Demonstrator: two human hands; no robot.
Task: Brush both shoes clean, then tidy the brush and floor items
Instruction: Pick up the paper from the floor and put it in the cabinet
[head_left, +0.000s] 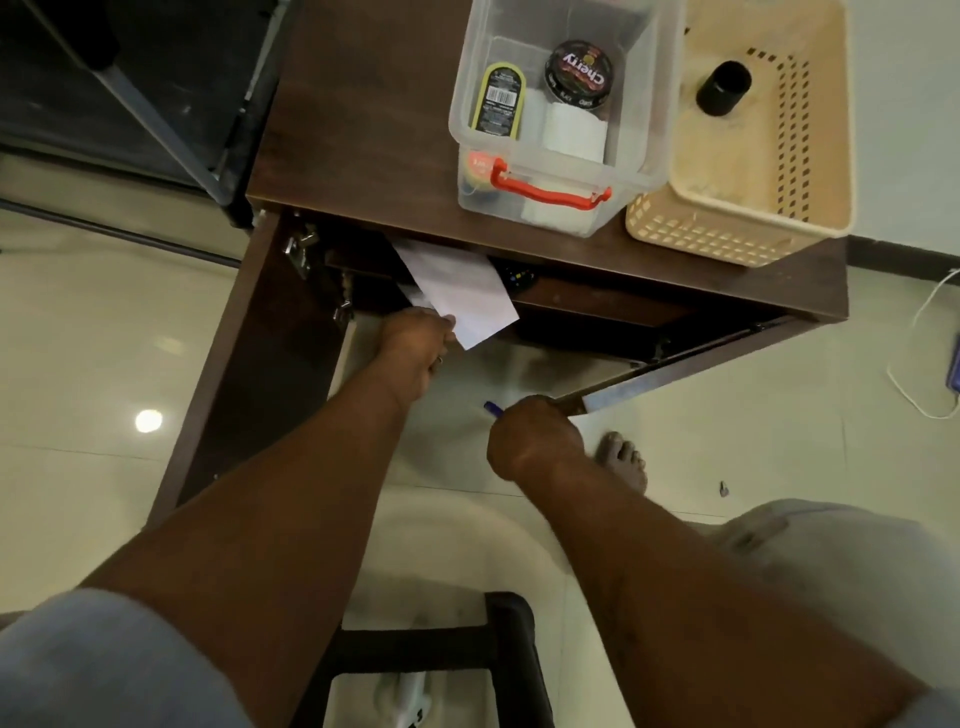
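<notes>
Step in hand (a judgement): the tidying phase, with loose items going into storage. Neither the shoes nor the brush is in view, so their location cannot be stated.

1. The left hand (415, 348) reaches under the table (363, 130). Its fingers are curled onto the lower edge of a white paper (462, 296) and pinch it. The paper lies partly on the open shelf (597, 301) below the tabletop and overhangs the shelf's front edge.
2. The right hand (535, 441) is closed in a fist around a blue pen (492, 409). Only the pen's tip protrudes, pointing up and left. This hand hangs above the floor, well short of the shelf.
3. Next move, as judged: push the paper fully onto the shelf, then bring the pen forward and place it there (or in a container above). The overhanging paper may slide off if released too soon.

Containers on the tabletop:

- The clear box (639, 171) with a red handle (550, 192) has no lid on. It holds a black-and-yellow oval container (498, 101), a round polish tin (579, 73) marked "Cherry", and a white folded item (574, 130) beneath the tin.
- The beige basket (727, 228) stands just beside the box, on its right. It holds one black cylinder (723, 88); what that cylinder is cannot be told.
</notes>
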